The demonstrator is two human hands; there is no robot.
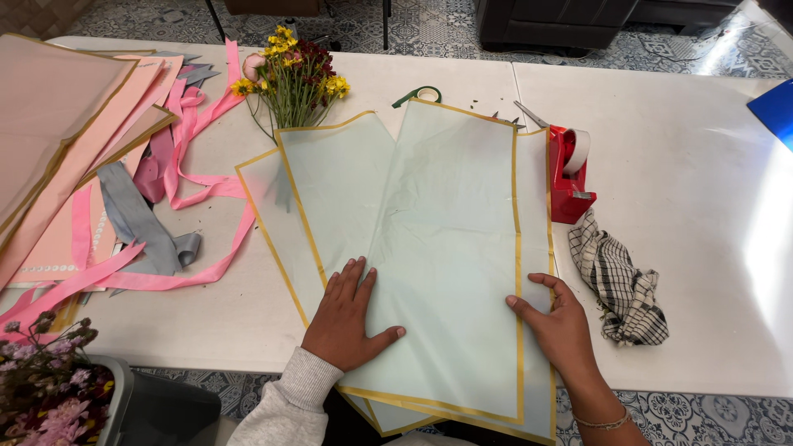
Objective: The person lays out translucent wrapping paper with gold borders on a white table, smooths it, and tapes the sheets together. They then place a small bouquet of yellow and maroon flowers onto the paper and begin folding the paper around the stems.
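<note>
Left hand (347, 318) lies flat, fingers spread, palm down on pale green wrapping sheets (438, 239) w/ gold borders, fanned on the white tabletop (677, 206). Right hand (555, 320) half open, thumb on top at the sheets' right edge; sheets' near corners cut off by frame. Beyond: crumpled checked cloth (619, 285), red tape dispenser (568, 173), scissors (529, 114) partly hidden, flower bunch (296, 78).

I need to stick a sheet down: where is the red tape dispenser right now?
The red tape dispenser stands on the white table, right of the pale green gold-edged wrapping sheets, just above the crumpled black-and-white checked cloth.
</note>
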